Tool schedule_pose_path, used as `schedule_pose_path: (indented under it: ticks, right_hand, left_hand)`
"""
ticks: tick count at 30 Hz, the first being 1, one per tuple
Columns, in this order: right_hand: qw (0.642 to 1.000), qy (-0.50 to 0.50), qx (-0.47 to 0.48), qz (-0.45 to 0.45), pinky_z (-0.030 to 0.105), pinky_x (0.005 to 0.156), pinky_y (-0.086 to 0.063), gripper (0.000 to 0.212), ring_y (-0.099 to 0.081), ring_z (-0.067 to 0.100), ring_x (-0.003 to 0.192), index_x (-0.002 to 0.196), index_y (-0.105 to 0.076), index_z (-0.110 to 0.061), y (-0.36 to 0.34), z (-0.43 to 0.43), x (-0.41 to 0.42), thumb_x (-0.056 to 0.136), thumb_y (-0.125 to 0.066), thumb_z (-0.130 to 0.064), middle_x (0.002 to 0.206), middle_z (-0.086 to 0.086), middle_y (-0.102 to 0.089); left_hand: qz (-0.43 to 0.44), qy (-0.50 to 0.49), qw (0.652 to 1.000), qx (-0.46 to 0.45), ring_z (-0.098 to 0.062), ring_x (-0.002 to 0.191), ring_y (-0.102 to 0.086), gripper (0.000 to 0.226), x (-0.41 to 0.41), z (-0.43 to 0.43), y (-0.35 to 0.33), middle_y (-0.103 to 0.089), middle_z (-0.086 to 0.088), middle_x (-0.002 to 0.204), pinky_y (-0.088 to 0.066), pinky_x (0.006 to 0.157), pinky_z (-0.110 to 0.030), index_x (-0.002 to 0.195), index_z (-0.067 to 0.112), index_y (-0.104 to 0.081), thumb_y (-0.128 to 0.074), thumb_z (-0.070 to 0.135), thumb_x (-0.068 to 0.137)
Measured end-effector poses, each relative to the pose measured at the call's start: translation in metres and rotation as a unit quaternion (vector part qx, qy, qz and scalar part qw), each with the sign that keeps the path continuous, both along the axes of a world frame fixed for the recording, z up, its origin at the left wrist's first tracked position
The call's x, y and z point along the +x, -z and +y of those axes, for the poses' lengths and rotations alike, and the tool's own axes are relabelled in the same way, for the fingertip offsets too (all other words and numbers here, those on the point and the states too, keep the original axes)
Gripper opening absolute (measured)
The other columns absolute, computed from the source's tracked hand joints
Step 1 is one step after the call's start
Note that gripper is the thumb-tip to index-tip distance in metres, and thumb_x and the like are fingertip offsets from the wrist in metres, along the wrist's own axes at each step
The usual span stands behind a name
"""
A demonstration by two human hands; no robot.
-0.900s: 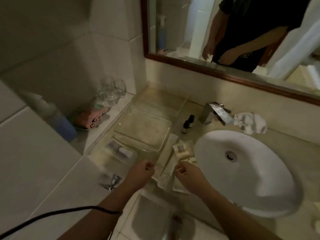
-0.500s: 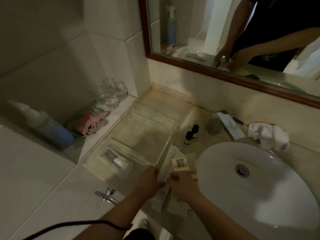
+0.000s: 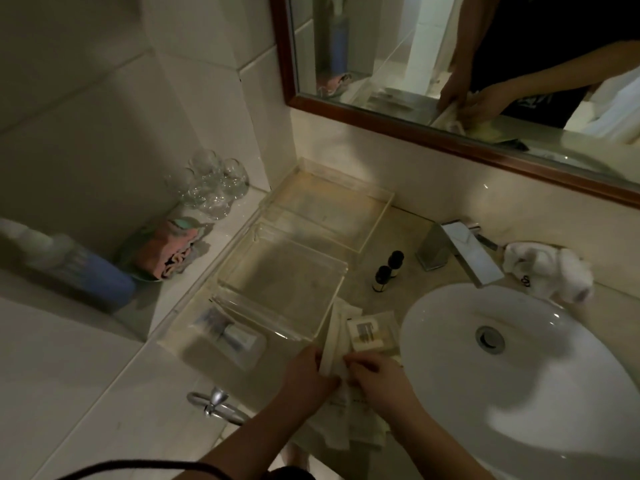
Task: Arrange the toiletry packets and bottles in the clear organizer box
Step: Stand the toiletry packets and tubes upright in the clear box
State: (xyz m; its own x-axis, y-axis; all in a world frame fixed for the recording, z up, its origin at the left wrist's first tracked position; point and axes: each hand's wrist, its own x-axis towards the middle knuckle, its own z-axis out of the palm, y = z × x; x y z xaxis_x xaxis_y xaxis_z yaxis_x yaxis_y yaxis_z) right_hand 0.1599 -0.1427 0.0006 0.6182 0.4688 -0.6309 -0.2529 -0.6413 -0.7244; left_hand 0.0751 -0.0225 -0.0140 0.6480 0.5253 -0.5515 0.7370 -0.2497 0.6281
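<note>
A clear organizer box [image 3: 221,289] stands on the counter left of the sink, with nothing inside it. Its flat clear lid [image 3: 374,230] lies behind it. A pile of pale toiletry packets [image 3: 369,332] lies between the box and the sink. My left hand [image 3: 304,375] and my right hand [image 3: 379,374] meet at the pile's near end, both pinching a long white packet [image 3: 334,336]. Two small dark-capped bottles [image 3: 388,270] stand beside the box's right wall. A small tube [image 3: 227,336] lies in a clear tray in front of the box.
The white basin [image 3: 519,375] fills the right side, with a chrome tap [image 3: 457,254] and a crumpled white cloth [image 3: 547,268] behind it. Glasses [image 3: 211,183], a folded pink cloth [image 3: 166,251] and a blue spray bottle [image 3: 79,268] sit on the left ledge. A mirror hangs above.
My hands have come together on the packet pile and closed on the long white packet. The view has shifted closer and a little left.
</note>
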Motion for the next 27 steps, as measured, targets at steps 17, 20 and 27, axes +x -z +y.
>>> schedule_pose_path:
  ticks: [17, 20, 27]
  right_hand:
    - [0.994, -0.071, 0.067, -0.048, 0.026, 0.068, -0.053, 0.009, -0.067, 0.009, 0.079, 0.093, -0.069, -0.028, -0.035, 0.053, 0.014, 0.088, -0.064, -0.034, 0.087, -0.011, -0.071]
    - [0.987, -0.115, 0.081, -0.076, 0.018, 0.061, -0.048, 0.011, -0.066, 0.003, 0.073, 0.094, -0.07, -0.025, -0.045, 0.083, 0.023, 0.09, -0.062, -0.03, 0.083, -0.011, -0.07]
    - [0.965, -0.22, 0.067, -0.128, 0.027, 0.06, -0.052, 0.018, -0.067, 0.016, 0.072, 0.087, -0.071, -0.012, -0.052, 0.146, 0.049, 0.093, -0.059, -0.023, 0.082, 0.006, -0.072]
  left_hand:
    - [-0.126, -0.173, 0.976, -0.042, -0.009, 0.081, -0.07, 0.024, -0.017, 0.025, -0.059, -0.07, 0.005, 0.093, -0.061, 0.073, -0.035, 0.1, 0.028, -0.059, -0.071, 0.031, 0.08]
    - [-0.13, -0.229, 0.963, -0.062, -0.013, 0.075, -0.069, 0.011, -0.015, 0.048, -0.07, -0.071, 0.004, 0.085, -0.057, 0.066, -0.03, 0.093, 0.026, -0.065, -0.059, 0.034, 0.09]
    - [-0.16, -0.401, 0.882, -0.189, -0.028, 0.07, -0.067, 0.018, -0.019, 0.107, -0.05, -0.071, -0.018, 0.084, -0.055, 0.061, -0.034, 0.093, 0.004, -0.07, -0.061, 0.019, 0.089]
